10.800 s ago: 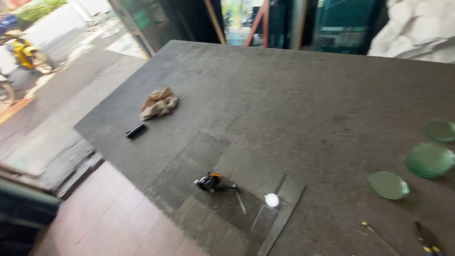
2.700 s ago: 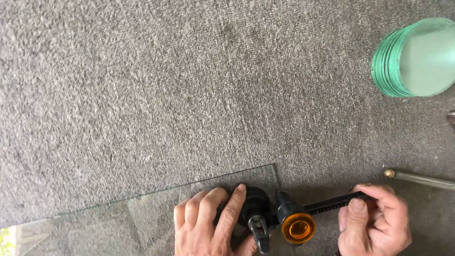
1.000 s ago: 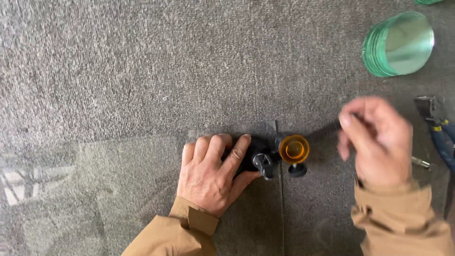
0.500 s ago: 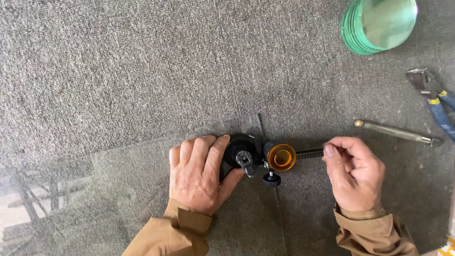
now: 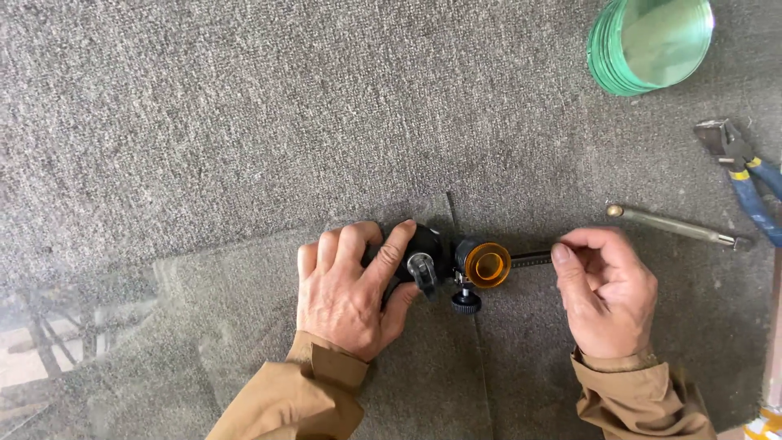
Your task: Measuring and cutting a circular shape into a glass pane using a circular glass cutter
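1. Grey carpet [image 5: 244, 106] covers the whole work surface, one sheet of it, with a seam running down from the middle.
2. One clear glass sheet [image 5: 204, 326] lies flat on the carpet at lower left; its right edge falls under the cutter, and it mirrors some outdoor shapes at far left.
3. One stack of round green glass discs [image 5: 648, 41] sits at the upper right corner; the number of discs in it cannot be told.
4. Two hands are at work, both in tan sleeves. The left hand [image 5: 350, 289] lies palm down, fingers close together and the thumb apart, pressed over the black suction base [image 5: 423, 244] of the cutter. The right hand [image 5: 607, 285] pinches the outer end of the cutter's thin bar [image 5: 531, 259] between thumb and forefinger, the other fingers curled under.
5. One circle cutter [image 5: 464, 265] lies between the hands, just right of the middle of the view: black base, orange round cap [image 5: 487, 265] and a small black knob [image 5: 466, 303]. Its long axis runs left to right, the bar pointing right toward the right hand.
6. One pair of blue-handled pliers [image 5: 745, 175] lies at the right edge, jaws up and left.
7. One slim metal rod [image 5: 676, 226] rests just above the right hand, apart from it.
8. Compared with half a second ago, both hands keep the same grip and the cutter holds its place; a second ago the right hand was lifted higher, off the bar's end.
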